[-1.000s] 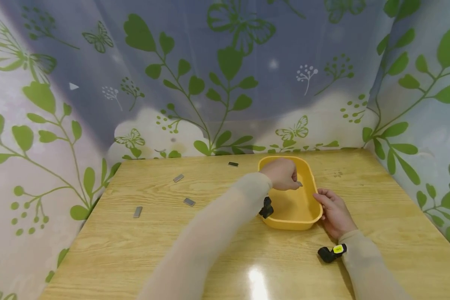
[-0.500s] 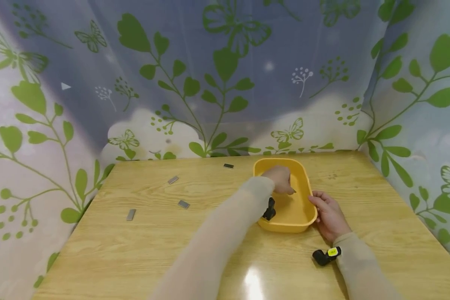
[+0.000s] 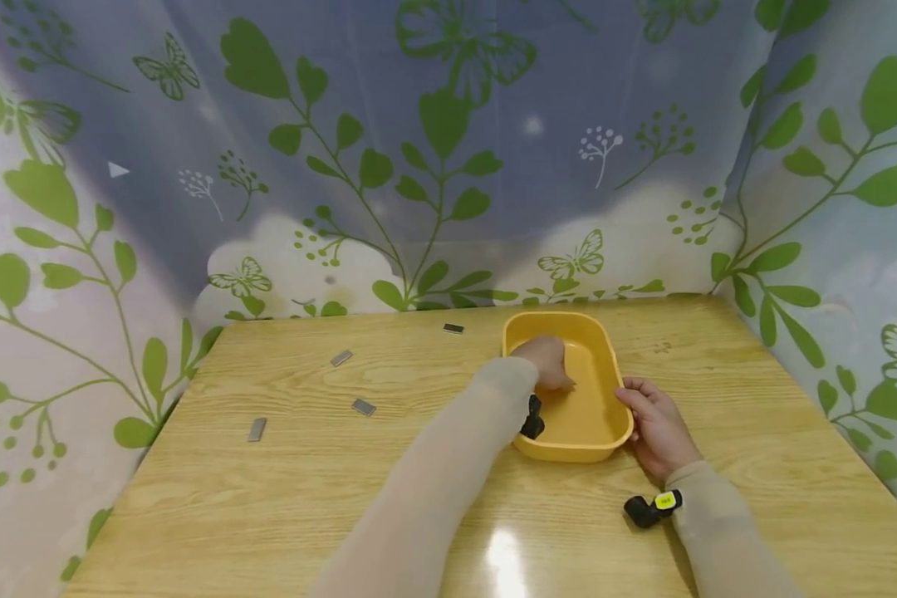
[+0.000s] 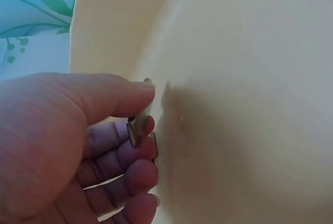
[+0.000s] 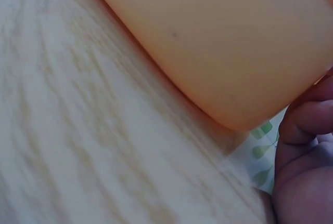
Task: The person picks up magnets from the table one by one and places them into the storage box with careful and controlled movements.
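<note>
My left hand [image 3: 544, 364] is down inside the yellow plastic bin [image 3: 568, 455]. In the left wrist view the thumb and index finger of that hand pinch a small, flat metal piece [image 4: 137, 128]; its exact kind does not show. A second small metal edge [image 4: 154, 146] peeks out by the fingertips, close to the bin's floor. My right hand [image 3: 659, 423] grips the bin's right rim, thumb over the edge and fingers beneath it outside. The right wrist view shows the bin's outer wall [image 5: 218, 52] beside the curled fingers.
Left of the bin, small grey rectangular pieces lie scattered on the wooden table [image 3: 269, 515]: one piece [image 3: 257, 429] far left, another piece [image 3: 363, 407], a third piece [image 3: 341, 357]. A darker piece [image 3: 453, 328] lies near the back edge. Patterned curtains [image 3: 329, 124] surround the table.
My left hand has lowered deeper into the bin, toward its floor, still pinching the metal piece. My right hand keeps its hold on the rim. The head view has shifted slightly.
</note>
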`<state>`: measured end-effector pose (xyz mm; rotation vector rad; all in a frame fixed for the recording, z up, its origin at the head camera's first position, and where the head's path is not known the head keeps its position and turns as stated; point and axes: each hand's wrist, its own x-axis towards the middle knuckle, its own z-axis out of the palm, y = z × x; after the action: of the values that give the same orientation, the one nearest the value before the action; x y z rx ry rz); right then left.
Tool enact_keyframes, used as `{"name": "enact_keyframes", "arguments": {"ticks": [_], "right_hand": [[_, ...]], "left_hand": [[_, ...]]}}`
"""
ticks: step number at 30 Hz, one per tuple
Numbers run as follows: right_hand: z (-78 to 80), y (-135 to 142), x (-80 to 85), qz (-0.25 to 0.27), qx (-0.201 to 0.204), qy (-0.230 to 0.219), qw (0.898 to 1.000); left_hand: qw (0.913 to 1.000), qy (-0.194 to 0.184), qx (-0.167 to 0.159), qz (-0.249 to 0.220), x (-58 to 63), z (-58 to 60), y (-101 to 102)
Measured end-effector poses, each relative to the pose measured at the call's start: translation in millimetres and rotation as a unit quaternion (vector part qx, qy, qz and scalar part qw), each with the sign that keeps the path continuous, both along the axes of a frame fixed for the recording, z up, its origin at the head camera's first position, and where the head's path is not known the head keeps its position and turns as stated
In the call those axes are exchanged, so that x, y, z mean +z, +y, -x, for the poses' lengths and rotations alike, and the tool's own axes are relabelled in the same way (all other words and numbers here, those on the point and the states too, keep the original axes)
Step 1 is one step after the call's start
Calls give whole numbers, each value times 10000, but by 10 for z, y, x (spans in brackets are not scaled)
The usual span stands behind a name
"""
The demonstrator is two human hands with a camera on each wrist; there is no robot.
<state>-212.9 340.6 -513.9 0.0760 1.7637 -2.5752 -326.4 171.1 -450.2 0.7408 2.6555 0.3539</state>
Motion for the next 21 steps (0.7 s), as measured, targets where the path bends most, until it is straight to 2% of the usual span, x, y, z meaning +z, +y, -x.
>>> {"name": "enact_keyframes", "arguments": {"ticks": [21], "right_hand": [[-17, 4, 14, 8, 47, 30, 10000]], "left_hand": [[9991, 291, -162, 280, -114, 2, -15]]}}
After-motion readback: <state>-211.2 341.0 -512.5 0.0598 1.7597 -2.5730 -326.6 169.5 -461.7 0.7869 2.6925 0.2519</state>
